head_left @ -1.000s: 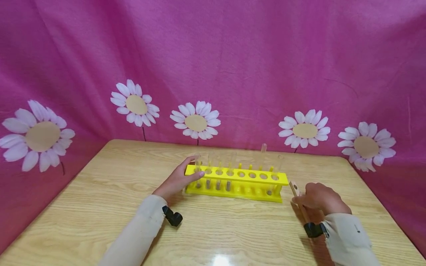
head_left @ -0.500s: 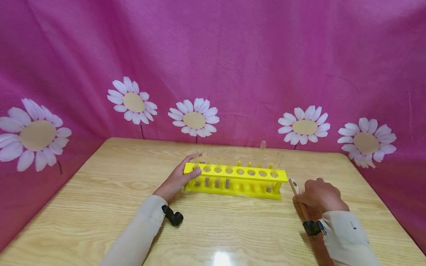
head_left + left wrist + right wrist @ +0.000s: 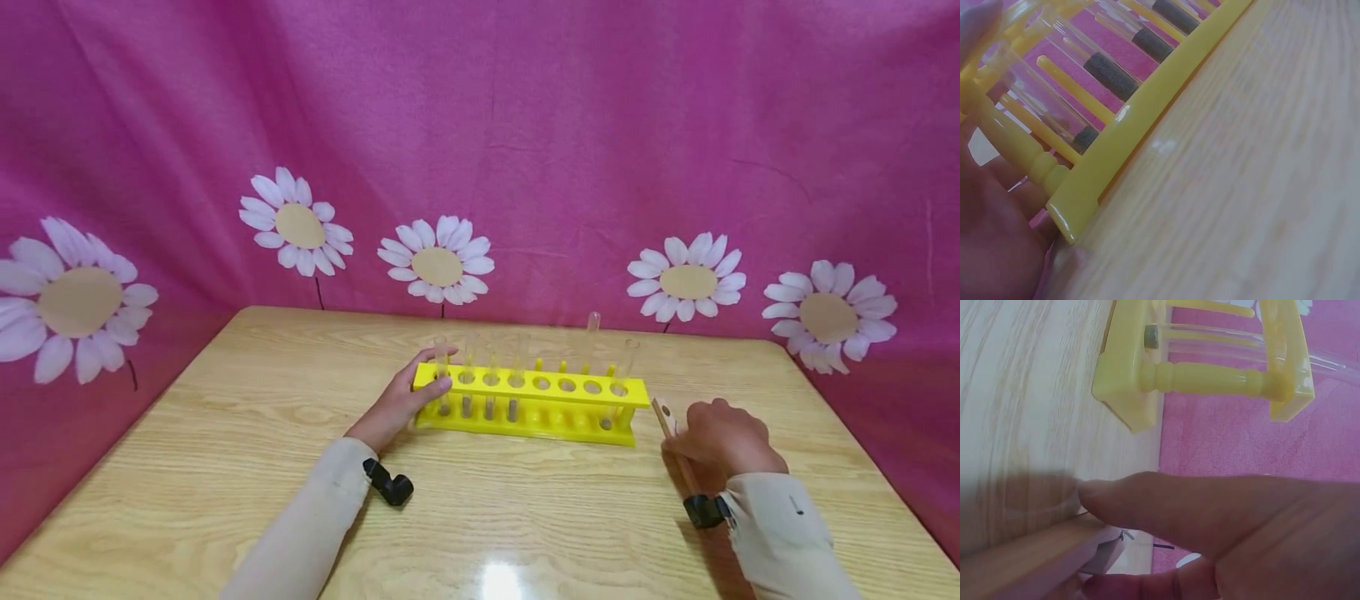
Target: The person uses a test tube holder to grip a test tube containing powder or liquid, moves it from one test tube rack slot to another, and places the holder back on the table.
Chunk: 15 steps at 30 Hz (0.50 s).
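A yellow test tube rack [image 3: 555, 432] stands on the wooden table. My left hand [image 3: 392, 408] grips its left end, thumb over the top strip and fingers behind. Several clear test tubes [image 3: 1110, 75] fill the left holes, dark grey matter in their bottoms. One more test tube [image 3: 627, 357] leans in the rightmost hole, with a little dark matter. Behind, an upturned test tube [image 3: 593, 323] sits on a peg. Right of the rack, my right hand [image 3: 731, 437] pinches a wooden test tube holder [image 3: 1029, 556] between thumb and fingers, low over the table. Its far end is partly hidden.
The wooden table [image 3: 525, 500] runs back to a pink curtain [image 3: 555, 150] printed with white daisies. Several holes in the rack's right half hold no tube. Yellow drying pegs [image 3: 562, 367] rise along its back.
The head view has tilted slightly, so the scene sits a little higher in it. Both hands keep their holds; neither the rack nor the holder has clearly moved.
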Motion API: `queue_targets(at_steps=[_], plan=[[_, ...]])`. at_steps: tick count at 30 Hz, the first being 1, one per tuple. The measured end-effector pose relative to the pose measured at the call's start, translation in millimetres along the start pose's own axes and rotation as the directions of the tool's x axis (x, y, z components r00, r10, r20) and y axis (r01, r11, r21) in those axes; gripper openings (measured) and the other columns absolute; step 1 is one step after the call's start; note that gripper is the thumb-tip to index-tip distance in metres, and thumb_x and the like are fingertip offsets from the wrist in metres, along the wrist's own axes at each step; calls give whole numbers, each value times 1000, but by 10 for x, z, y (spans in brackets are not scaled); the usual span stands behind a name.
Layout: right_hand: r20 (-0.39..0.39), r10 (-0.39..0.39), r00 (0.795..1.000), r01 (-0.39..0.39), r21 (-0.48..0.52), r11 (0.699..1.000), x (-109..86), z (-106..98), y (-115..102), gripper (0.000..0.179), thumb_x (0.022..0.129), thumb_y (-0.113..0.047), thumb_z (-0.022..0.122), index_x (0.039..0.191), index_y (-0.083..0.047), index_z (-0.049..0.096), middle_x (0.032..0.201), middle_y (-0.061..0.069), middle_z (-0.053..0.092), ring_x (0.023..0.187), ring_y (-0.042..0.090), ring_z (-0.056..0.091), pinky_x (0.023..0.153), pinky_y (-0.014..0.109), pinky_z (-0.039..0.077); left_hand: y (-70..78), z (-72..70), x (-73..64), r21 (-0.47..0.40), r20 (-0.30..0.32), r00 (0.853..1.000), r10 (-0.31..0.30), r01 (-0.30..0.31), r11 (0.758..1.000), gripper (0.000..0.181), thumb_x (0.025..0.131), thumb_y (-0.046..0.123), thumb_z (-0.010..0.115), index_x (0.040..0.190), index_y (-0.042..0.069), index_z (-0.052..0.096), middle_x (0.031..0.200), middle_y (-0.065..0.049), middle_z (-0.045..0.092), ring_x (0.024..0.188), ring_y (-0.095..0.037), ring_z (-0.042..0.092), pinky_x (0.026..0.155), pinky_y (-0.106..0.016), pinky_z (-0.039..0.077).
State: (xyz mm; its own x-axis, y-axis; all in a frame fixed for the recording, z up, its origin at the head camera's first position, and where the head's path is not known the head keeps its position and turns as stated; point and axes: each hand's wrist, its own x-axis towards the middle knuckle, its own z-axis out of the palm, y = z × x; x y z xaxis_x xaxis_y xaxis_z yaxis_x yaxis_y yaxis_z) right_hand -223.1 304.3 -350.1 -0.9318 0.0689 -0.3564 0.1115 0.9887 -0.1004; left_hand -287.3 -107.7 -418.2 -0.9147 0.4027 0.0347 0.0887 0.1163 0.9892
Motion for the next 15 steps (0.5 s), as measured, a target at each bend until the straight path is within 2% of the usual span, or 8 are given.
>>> queue_targets(at_steps=[4,10,15], plan=[[8,-15,1000,15,8,1000,-18,5,-6,36,84,-37,70,85,-2,65,73,9,52,67,25,50,57,35,42,-4,5,-1,-4,3,1000,0,0,1000,59,90,49,63,143,40,40,141,2,46,115,-22,54,103,-43,39],[6,-34,999,34,23,999,-28,20,-9,25,84,-28,67,82,-3,62,70,7,55,64,22,51,55,33,41,-4,7,-10,9,-4,1000,10,-10,1000,59,90,49,63,143,39,40,152,-1,34,117,-23,52,105,-45,36],[11,-20,1000,20,41,999,-38,19,-8,26,84,-28,68,83,-3,61,71,7,55,65,23,51,56,33,42,0,16,-16,-15,-6,1000,1,-2,1000,56,91,47,63,142,40,41,142,-1,46,114,-23,54,103,-43,38]])
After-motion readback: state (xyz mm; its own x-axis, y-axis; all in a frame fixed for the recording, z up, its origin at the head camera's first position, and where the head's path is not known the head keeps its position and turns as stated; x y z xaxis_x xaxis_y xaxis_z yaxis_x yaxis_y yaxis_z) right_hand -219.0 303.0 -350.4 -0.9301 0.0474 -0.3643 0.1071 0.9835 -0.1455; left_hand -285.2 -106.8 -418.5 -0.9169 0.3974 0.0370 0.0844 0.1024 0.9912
